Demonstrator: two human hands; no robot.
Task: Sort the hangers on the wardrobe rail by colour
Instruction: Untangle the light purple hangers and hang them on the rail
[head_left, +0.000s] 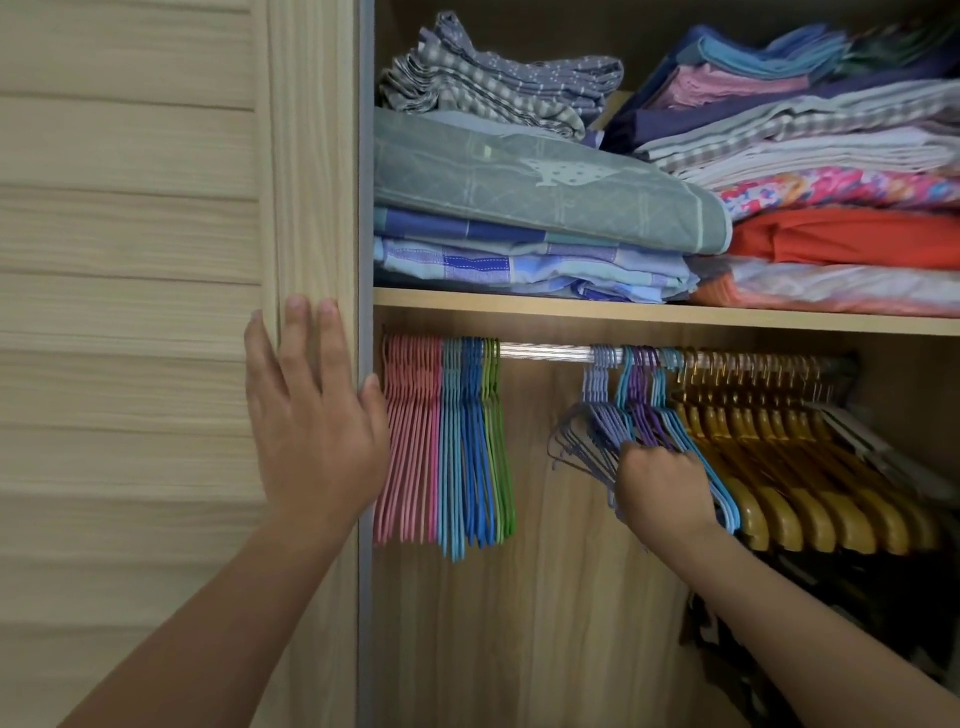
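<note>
1. We are bracing our left hand (311, 415) flat against the pale ribbed wooden wardrobe door (130, 260), fingers straight and spread, thumb at the door's edge; it is holding nothing.
2. We are reaching our right hand (665, 488) into the mixed bunch of thin lilac wire hangers (597, 410), fingers curled among their lower bars. They seem to be gripping a few, though we cannot tell how many, nor which colours.
3. The ribbed silver metal rail (545, 353) is running from 9 to 3 o'clock under the light wooden shelf (623, 312). A bare stretch of it is lying between the sorted and unsorted groups.
4. At the 9 o'clock end, hangers are already hanging grouped: slim pink hangers (410, 441), then light blue hangers (451, 457), darker blue hangers (475, 447) and green hangers (501, 447), all thin, smooth-coated and pressed close.
5. Just toward 3 o'clock of our right hand, purple hangers (641, 405) and turquoise hangers (670, 415) are sitting interleaved. Beyond them, thick glossy amber wooden hangers (779, 467) are filling the rail's 3 o'clock end.
6. The relation that matters: the sorted set is lying toward 9 o'clock of the gripping fingers, across the bare rail. Each hanger's long axis is running front to back, so we judge that a sideways slide along the rail would suit. The right hand is nearer the unsorted bunch.
7. Folded patterned cotton linens (519, 208) are stacked on the shelf at 12 o'clock.
</note>
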